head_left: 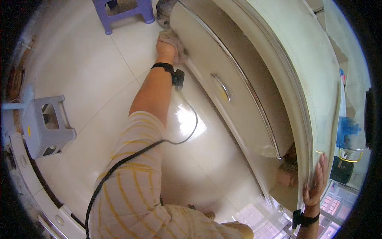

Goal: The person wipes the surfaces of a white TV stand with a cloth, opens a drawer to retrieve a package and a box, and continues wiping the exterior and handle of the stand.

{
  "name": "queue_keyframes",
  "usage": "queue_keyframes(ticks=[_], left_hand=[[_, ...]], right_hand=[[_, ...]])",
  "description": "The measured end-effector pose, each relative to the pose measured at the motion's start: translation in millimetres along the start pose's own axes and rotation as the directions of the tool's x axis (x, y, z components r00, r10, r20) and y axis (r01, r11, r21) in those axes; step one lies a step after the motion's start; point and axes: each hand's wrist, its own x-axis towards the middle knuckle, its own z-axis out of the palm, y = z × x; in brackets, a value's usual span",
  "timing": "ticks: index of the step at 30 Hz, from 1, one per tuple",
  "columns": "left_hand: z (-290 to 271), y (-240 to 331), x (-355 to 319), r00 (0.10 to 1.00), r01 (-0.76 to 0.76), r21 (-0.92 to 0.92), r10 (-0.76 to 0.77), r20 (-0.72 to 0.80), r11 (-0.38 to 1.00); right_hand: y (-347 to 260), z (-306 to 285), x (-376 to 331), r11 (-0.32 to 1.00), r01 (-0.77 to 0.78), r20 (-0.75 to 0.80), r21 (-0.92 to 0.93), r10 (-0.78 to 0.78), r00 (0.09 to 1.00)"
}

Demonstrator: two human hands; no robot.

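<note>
My left hand (pixel 165 49) reaches far ahead, low beside the cabinet. It is closed on a greyish-brown cloth (pixel 181 51) that presses against the lower far end of the curved cream cabinet front (pixel 199 51); the fingertips are partly hidden by the cloth. At the right, my right hand (pixel 315 184) lies on the edge of the pale cabinet top (pixel 292 24), fingers stretched out and holding nothing. Between the hands, the cabinet front carries a chrome handle (pixel 221 87) and a long metal trim strip (pixel 234 59).
A purple plastic stool (pixel 125 15) stands at the far left of the cabinet, near a dark rounded object (pixel 164 14). A grey stool (pixel 49 125) is at the left on the glossy tiled floor (pixel 91 75). A black cable (pixel 131 157) runs along my left arm. Blue and gold items lie at the right.
</note>
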Motion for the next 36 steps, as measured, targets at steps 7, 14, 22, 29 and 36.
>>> queue_keyframes(ticks=[7, 14, 22, 29, 36], left_hand=[[33.3, -27.9, -65.4, 0.998, -0.011, -0.362, -0.01, -0.056, 0.932], [60.5, -79.0, -187.3, 0.96, 0.281, -0.727, -0.191, 0.207, 0.626], [102.2, -155.8, -359.2, 0.92, 0.351, -0.728, -0.36, 0.153, 0.589], [103.6, -159.9, -445.1, 0.764, 0.618, -0.494, -0.614, 0.196, 0.611], [48.4, -61.6, -365.7, 0.612, 0.789, -0.09, -0.767, 0.192, 0.607]], right_hand=[[-6.9, -1.8, 1.2, 0.999, -0.02, -0.012, -0.047, 0.019, 1.0], [-10.5, -0.1, 7.7, 0.997, -0.018, -0.045, -0.077, 0.015, 0.999], [-15.3, -2.5, 9.8, 0.999, -0.016, -0.102, -0.034, 0.012, 0.995], [-15.3, 2.5, 11.4, 0.998, -0.026, -0.12, 0.054, 0.033, 0.992], [-8.6, 3.1, 0.6, 0.999, -0.045, -0.115, 0.004, 0.045, 0.992]])
